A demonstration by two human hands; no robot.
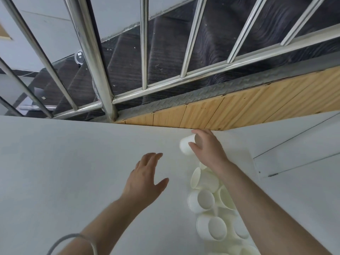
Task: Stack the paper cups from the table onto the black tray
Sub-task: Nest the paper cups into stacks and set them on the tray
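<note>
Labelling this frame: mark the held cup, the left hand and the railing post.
held cup [186,145], head view, its side wall.
left hand [145,178], head view, back of hand.
railing post [92,52], head view, mid shaft.

We see a smooth, matt white worktop [73,162], matt white paper cups [206,199], glossy polished metal railing bars [92,52] upper left, and ribbed pale wood panelling [239,109] at right.

The right hand [206,150] covers much of the cup [186,145] it grips — only its base end shows. The right forearm [257,203] hides part of the loose cups [207,199], and the lowest ones run off the bottom edge.
</note>
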